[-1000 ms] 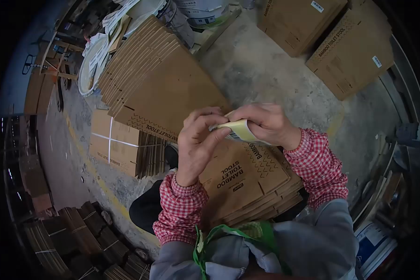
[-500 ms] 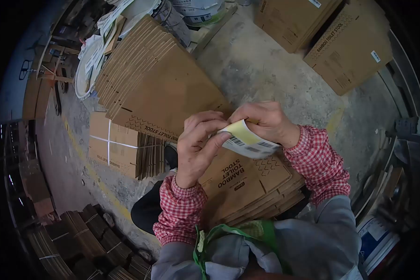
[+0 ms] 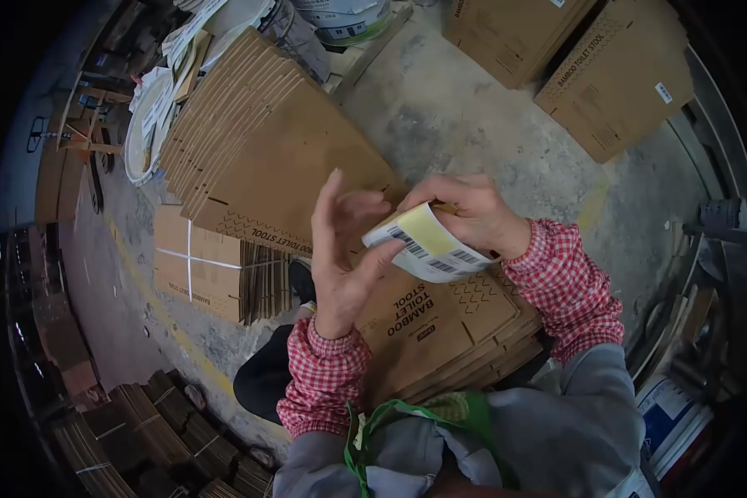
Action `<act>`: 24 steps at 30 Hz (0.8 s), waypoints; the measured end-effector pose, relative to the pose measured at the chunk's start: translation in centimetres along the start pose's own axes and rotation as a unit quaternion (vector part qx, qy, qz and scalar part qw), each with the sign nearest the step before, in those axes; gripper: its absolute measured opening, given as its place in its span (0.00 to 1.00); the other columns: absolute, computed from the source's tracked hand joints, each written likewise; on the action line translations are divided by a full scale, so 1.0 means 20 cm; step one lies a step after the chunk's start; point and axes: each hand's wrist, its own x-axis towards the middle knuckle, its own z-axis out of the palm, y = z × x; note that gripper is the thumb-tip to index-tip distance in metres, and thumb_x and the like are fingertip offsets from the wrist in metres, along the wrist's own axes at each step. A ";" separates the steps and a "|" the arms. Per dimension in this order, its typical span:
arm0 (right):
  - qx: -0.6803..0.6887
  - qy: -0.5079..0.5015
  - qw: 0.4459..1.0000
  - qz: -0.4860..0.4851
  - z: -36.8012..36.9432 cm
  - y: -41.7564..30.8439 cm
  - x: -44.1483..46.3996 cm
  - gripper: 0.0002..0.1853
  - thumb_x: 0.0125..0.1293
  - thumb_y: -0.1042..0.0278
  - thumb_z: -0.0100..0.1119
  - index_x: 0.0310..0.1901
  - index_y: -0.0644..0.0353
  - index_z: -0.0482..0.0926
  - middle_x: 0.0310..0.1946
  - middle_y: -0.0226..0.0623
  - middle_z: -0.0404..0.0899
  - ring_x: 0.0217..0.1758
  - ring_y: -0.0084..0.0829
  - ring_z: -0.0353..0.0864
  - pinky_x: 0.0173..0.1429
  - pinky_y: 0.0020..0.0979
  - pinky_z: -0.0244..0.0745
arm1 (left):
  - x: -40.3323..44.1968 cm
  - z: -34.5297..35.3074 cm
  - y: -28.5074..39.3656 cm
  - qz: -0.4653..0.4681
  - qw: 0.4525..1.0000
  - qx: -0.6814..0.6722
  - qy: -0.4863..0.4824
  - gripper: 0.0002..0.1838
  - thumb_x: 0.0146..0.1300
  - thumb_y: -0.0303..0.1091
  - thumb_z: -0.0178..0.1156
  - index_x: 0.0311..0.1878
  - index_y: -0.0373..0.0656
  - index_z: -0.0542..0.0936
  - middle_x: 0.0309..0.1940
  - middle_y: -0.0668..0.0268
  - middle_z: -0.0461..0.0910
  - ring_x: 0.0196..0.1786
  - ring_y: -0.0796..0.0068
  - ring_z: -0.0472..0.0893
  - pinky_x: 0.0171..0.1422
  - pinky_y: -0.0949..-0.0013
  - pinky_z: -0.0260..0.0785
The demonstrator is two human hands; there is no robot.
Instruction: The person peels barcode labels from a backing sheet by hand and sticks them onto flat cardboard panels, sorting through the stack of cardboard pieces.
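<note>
A curved strip of barcode labels point(image 3: 427, 249), white with a yellow patch, is pinched in my right hand point(image 3: 469, 212) near its upper right part. My left hand point(image 3: 344, 257) is at the strip's left end, fingers raised and spread, with the thumb against or just over the strip's edge. Below both hands lies a stack of flat cardboard cartons point(image 3: 427, 332) printed "BAMBOO TOILET STOOL". Past the left hand, a fanned pile of flat cartons point(image 3: 307, 158) leans away from me.
A strapped bundle of cartons point(image 3: 199, 266) stands on the floor at left. More carton stacks point(image 3: 618, 91) stand at the upper right. Buckets point(image 3: 340, 21) are at the top, and dark strapped bundles point(image 3: 145, 423) lie at lower left.
My left hand's fingers have lifted off the label strip and spread apart. More of the strip's printed face shows, while my right hand keeps its hold.
</note>
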 end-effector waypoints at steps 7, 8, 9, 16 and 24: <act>0.017 -0.025 0.998 0.046 0.00 0.02 -0.01 0.05 0.57 0.76 0.61 0.36 0.61 0.79 0.28 0.38 0.81 0.32 0.31 0.83 0.35 0.29 0.75 | 0.08 -0.13 -0.07 0.237 0.904 0.339 -0.105 0.12 0.45 0.20 0.68 0.36 0.37 0.80 0.36 0.59 0.77 0.43 0.61 0.77 0.46 0.64 0.68; 0.084 -0.037 0.986 0.138 0.00 0.03 -0.01 0.05 0.59 0.77 0.60 0.37 0.63 0.79 0.30 0.34 0.82 0.34 0.25 0.82 0.38 0.26 0.75 | 0.08 -0.13 -0.07 0.237 0.905 0.337 -0.108 0.12 0.45 0.20 0.68 0.36 0.37 0.80 0.36 0.59 0.77 0.43 0.61 0.77 0.46 0.64 0.68; 0.151 -0.047 0.961 0.226 0.00 0.04 -0.01 0.05 0.61 0.78 0.59 0.39 0.65 0.80 0.32 0.31 0.82 0.36 0.20 0.81 0.40 0.23 0.75 | 0.08 -0.12 -0.07 0.277 0.887 0.358 -0.092 0.12 0.45 0.19 0.67 0.35 0.37 0.79 0.35 0.59 0.77 0.43 0.60 0.77 0.46 0.64 0.68; 0.097 -0.054 0.976 0.188 -0.03 0.16 -0.01 0.04 0.62 0.78 0.58 0.38 0.64 0.80 0.31 0.30 0.81 0.35 0.16 0.79 0.39 0.20 0.74 | 0.06 -0.10 -0.11 0.166 0.936 0.309 -0.004 0.11 0.52 0.20 0.65 0.41 0.36 0.79 0.41 0.56 0.74 0.44 0.60 0.75 0.47 0.66 0.68; 0.053 -0.034 0.989 0.133 0.01 0.11 0.01 0.03 0.58 0.77 0.61 0.34 0.63 0.80 0.25 0.31 0.82 0.30 0.17 0.80 0.34 0.23 0.74 | 0.09 -0.09 -0.19 0.240 0.902 0.353 -0.063 0.11 0.48 0.20 0.67 0.36 0.38 0.79 0.35 0.59 0.75 0.40 0.60 0.74 0.40 0.64 0.68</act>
